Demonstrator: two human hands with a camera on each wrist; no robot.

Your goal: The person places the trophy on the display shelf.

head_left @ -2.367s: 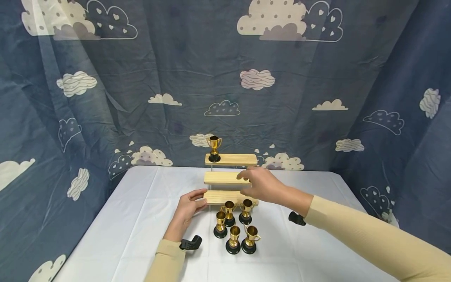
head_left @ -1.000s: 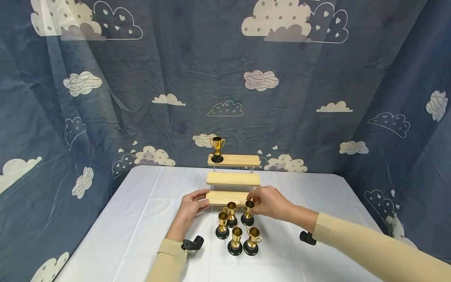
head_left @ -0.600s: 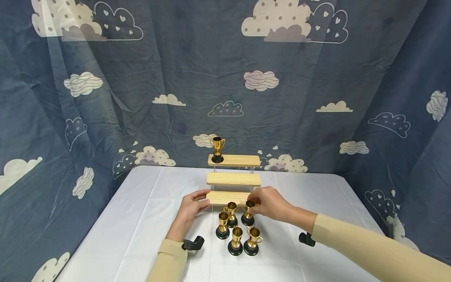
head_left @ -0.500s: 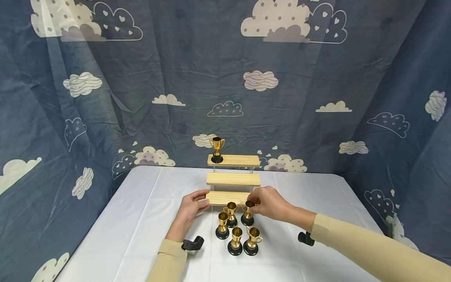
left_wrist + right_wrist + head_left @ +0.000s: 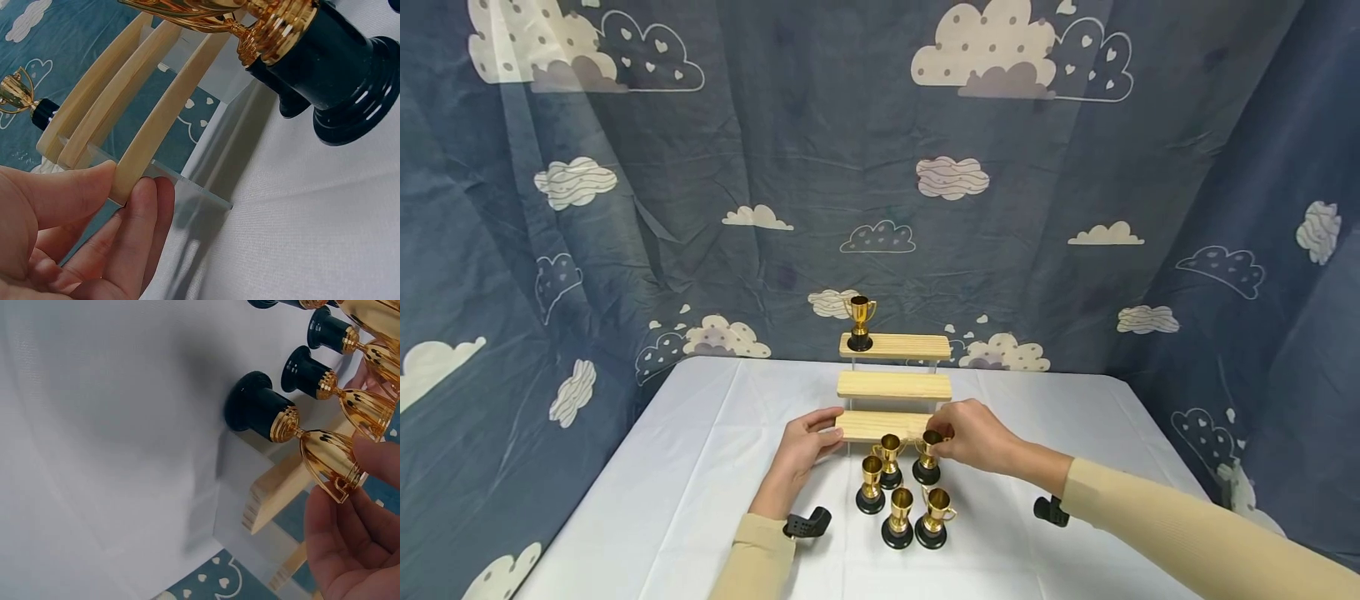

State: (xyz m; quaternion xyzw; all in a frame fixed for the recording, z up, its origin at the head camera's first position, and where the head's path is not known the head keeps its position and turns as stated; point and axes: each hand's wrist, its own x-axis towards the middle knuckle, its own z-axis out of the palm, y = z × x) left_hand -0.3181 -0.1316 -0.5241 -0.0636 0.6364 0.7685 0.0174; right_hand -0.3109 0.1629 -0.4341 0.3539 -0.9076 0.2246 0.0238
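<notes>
My left hand (image 5: 805, 446) pinches the left end of the lowest wooden board of a three-tier display stand (image 5: 880, 425); the left wrist view shows thumb and fingers on that board's end (image 5: 134, 172). My right hand (image 5: 973, 433) holds a small gold trophy cup (image 5: 328, 456) by its bowl, between thumb and fingers. This cup stands upright on its black base, just in front of the stand's right side. Beside and before it, several similar trophy cups (image 5: 901, 512) stand on the table. One more trophy cup (image 5: 860, 321) stands at the left end of the top board.
A white cloth covers the table (image 5: 715, 500). Dark blue fabric (image 5: 805, 167) with cloud prints hangs behind and at both sides. Clear supports (image 5: 194, 184) hold up the boards. Black wrist devices (image 5: 807, 523) are worn on both arms.
From in front of the stand's right side, my right hand has come down to the nearby trophy cup and taken hold of it. My left hand has stayed on the lowest board.
</notes>
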